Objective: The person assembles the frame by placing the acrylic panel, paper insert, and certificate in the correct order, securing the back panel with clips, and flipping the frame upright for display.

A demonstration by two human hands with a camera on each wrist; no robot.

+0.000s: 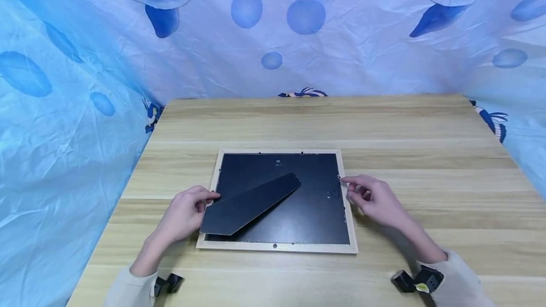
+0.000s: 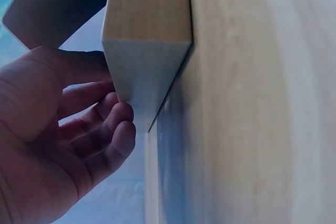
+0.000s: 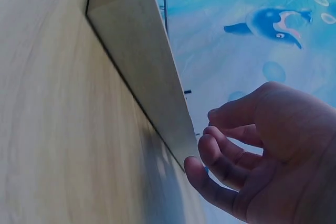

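A picture frame with a pale wood rim lies face down on the table. Its black backing board faces up, with small dark tabs along the inner edges. An easel stand angles across the backing and juts past the lower left. At the frame's left side, my left hand reaches a finger over the rim, beside the stand. My right hand has a fingertip at the right rim by a tab, its other fingers loosely bent. In both wrist views the fingers are close to the frame's side; exact contact is hard to tell.
The wood-grain table extends around the frame. Blue sea-print cloth hangs behind and at both sides of it. A small black device is strapped to the right wrist, another to the left.
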